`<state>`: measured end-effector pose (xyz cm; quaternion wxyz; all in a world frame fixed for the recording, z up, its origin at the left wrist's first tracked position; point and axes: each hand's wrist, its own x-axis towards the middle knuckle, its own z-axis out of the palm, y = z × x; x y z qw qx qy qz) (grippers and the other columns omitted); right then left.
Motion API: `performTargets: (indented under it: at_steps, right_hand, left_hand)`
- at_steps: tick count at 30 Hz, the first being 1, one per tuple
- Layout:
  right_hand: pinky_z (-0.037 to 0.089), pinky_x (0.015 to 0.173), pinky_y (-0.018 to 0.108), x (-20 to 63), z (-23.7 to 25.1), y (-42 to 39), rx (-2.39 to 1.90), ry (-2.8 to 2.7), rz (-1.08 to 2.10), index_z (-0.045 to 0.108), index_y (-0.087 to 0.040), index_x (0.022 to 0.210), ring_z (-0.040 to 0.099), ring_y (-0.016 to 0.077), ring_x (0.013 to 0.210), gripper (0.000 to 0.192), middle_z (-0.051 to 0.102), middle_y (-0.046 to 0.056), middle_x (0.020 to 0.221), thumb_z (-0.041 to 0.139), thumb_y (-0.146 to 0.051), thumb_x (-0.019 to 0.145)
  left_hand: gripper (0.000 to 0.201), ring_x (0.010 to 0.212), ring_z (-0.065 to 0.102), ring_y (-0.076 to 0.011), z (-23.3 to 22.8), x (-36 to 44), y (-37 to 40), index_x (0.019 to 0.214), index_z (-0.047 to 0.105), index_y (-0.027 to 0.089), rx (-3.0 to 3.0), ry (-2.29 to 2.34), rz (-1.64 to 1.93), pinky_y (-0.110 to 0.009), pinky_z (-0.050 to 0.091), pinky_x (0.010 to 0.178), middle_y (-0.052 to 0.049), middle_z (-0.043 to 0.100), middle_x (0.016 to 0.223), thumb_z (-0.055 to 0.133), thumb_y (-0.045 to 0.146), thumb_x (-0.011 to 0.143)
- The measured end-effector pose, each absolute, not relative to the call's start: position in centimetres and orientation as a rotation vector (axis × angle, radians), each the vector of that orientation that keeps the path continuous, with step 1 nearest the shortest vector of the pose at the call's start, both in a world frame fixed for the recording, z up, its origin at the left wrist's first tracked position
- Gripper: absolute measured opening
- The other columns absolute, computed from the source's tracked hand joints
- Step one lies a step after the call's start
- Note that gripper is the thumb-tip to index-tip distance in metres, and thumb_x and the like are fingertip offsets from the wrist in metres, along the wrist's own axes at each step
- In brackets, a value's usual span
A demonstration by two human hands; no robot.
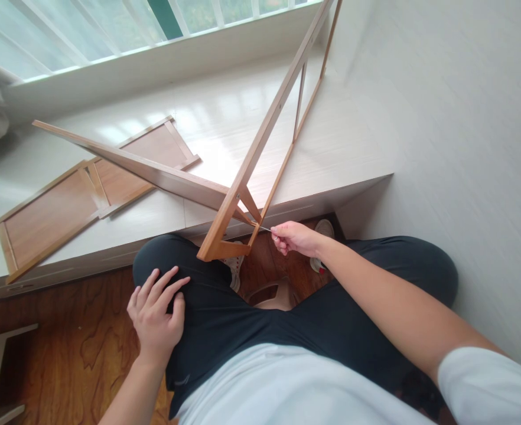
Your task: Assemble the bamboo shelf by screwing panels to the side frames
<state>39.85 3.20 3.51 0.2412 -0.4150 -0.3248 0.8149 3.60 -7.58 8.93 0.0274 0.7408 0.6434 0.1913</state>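
My right hand [292,238] pinches a thin metal tool [264,229], perhaps a hex key, whose tip meets the lower joint of a wooden frame [260,141]. The frame leans from the white window ledge [349,147] down to my lap, its foot resting on my left thigh. My left hand [156,310] lies flat on my left thigh in dark trousers, fingers spread, holding nothing. A long wooden board [145,168] joins the frame near that joint and reaches left.
A flat wooden panel [83,195] lies on the ledge at the left. A white wall stands on the right. Below is a brown wooden floor [65,348], with a shoe [322,227] near my knee and white furniture at the bottom left.
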Motion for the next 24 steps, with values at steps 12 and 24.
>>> performTargets:
  at_steps: [12,24]
  right_hand:
    - [0.038,0.048,0.022,39.43,3.6,3.43,-1.241,-0.901,2.141,0.055,-0.017,0.067,0.047,0.0088,0.044,0.045,0.05,-0.004,0.052,0.072,-0.053,0.088]
    - [0.041,0.049,0.023,39.7,4.39,3.71,-1.354,-1.209,2.051,0.055,-0.019,0.069,0.05,0.0102,0.048,0.044,0.053,-0.003,0.056,0.068,-0.055,0.09]
  left_hand:
    - [0.024,0.144,0.051,-0.0334,8.82,3.55,-7.66,0.111,0.075,0.031,2.304,1.967,0.609,-0.058,0.029,0.122,-0.007,0.07,0.137,0.059,0.023,0.095]
    - [0.024,0.144,0.052,-0.0328,8.65,3.47,-7.71,0.111,0.074,0.031,2.319,1.972,0.598,-0.058,0.03,0.121,-0.007,0.07,0.137,0.056,0.025,0.096]
